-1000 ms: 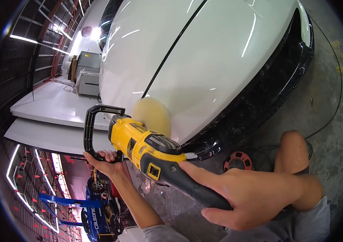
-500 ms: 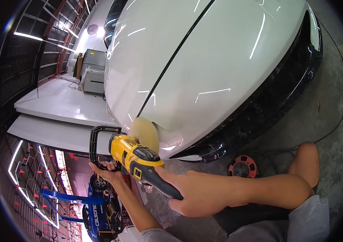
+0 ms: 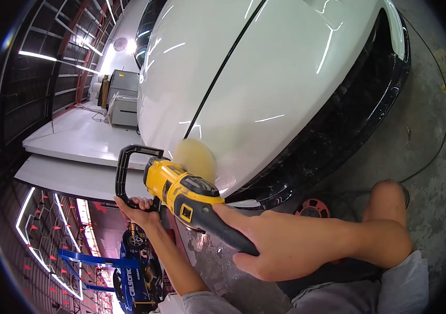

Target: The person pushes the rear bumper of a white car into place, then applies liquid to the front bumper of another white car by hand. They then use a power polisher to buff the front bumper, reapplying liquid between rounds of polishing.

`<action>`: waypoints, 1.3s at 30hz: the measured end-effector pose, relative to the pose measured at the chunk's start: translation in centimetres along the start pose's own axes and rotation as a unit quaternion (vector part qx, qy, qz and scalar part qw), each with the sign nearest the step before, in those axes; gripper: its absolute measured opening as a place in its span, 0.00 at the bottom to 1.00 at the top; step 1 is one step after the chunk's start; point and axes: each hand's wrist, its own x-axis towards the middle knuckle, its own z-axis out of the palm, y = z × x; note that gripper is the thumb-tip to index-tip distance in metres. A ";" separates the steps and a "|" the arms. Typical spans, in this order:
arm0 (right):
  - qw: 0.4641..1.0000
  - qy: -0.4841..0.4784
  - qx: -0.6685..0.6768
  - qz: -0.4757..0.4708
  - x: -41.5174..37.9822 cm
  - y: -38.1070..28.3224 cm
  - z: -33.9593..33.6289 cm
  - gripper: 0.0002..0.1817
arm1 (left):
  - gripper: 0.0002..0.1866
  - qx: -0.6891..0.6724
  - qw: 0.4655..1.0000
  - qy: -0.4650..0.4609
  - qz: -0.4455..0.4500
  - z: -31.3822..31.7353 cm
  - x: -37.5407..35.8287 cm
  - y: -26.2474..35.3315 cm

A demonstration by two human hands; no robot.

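Note:
My right hand (image 3: 291,243) is wrapped around the dark rear grip of a yellow-and-black polisher (image 3: 181,183). With its fingers curled, my left hand (image 3: 141,209) grips the tool's black loop handle (image 3: 123,167). A round, pale yellow foam pad (image 3: 195,157) sits on the polisher's head, against the glossy white car panel (image 3: 265,94). Near the pad runs a dark seam (image 3: 217,78) between two panels. The pad's contact face is hidden.
The car's black lower trim (image 3: 333,141) faces the concrete floor (image 3: 422,125), where a dark cable (image 3: 445,94) curves toward a red reel (image 3: 313,208). My bent knee (image 3: 388,199) is nearby. A blue car (image 3: 128,285) and grey boxes (image 3: 123,99) stand behind.
The polisher and pad have shifted slightly right in view, the pad also a little upward, with both hands still gripping. The car's framing has moved slightly left.

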 end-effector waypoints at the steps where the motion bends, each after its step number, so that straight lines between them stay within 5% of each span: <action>1: 1.000 0.003 0.001 -0.003 -0.7 0.0 -0.1 0.41 | 0.34 0.000 1.000 -0.004 0.002 0.6 -0.4 0.2; 10: 0.998 0.028 -0.039 0.039 -7.0 -0.9 -0.8 0.43 | 0.34 -0.033 0.995 -0.093 0.003 6.5 -4.0 0.8; 12: 0.991 0.099 -0.010 -0.095 -7.6 0.0 0.2 0.43 | 0.35 -0.045 0.993 -0.107 0.003 7.6 -4.8 0.9; 15: 0.993 0.101 0.004 -0.062 -8.8 -0.5 0.7 0.44 | 0.35 -0.066 0.987 -0.147 0.008 8.1 -5.0 0.4; 30: 1.000 -0.006 0.010 0.012 0.5 3.9 1.8 0.43 | 0.34 -0.034 0.997 -0.058 0.031 -3.5 0.8 -1.5; 39: 1.000 0.010 -0.009 0.021 -1.7 2.9 1.3 0.42 | 0.34 -0.020 0.997 -0.066 0.022 -0.6 -0.7 -0.2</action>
